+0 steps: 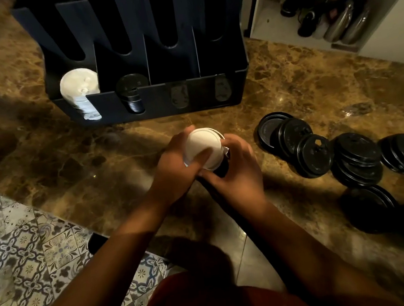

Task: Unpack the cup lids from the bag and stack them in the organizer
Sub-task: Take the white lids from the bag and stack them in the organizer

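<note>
— What's on the brown marbled desk (41, 160)?
— At the top of the frame, a black slotted organizer (146, 57) with four front compartments: a white lid stack (80, 92) in the leftmost, a black lid stack (131, 91) beside it.
— And the loose ones?
— Glossy round black lids (352, 157) lie in overlapping piles at right; I can't count them exactly.
— The hands?
— At centre, the left hand (174, 167) and right hand (237, 171) both curl fingers round a stack topped by a white lid (203, 150), dark below.
</note>
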The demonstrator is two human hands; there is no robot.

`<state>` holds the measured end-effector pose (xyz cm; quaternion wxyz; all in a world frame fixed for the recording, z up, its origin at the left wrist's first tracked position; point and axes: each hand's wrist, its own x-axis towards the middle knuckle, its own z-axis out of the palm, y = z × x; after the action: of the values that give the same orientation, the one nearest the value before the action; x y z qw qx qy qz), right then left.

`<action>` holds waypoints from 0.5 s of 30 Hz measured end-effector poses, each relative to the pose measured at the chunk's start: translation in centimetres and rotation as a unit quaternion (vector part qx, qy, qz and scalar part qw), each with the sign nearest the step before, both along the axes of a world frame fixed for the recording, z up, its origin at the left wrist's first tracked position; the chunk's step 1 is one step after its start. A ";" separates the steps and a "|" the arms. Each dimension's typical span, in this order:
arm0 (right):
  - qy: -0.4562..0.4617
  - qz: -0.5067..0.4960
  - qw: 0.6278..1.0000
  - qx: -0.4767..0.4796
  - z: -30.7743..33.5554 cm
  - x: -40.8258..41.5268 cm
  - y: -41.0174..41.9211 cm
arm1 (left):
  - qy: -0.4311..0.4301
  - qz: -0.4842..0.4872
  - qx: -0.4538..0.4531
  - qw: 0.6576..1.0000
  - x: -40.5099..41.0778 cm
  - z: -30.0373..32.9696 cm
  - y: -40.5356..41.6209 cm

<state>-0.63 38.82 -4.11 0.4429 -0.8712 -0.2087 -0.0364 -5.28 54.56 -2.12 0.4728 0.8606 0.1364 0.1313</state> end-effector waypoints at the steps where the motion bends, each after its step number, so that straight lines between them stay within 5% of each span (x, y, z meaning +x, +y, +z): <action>1: 0.000 0.006 1.000 -0.006 -0.1 0.0 0.0 | 0.014 -0.012 0.007 1.000 -0.2 -0.1 0.2; 6: 0.123 0.074 0.985 0.092 0.2 1.2 -0.9 | 0.023 -0.011 -0.009 1.000 -0.5 0.1 1.2; 15: 0.130 0.057 0.990 -0.023 0.9 4.3 0.9 | 0.039 0.005 -0.055 0.998 -0.1 0.5 0.8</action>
<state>3.70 39.69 -3.17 0.4472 -0.8652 -0.1999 0.1074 -5.42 55.36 -1.61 0.5128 0.8372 0.1658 0.0927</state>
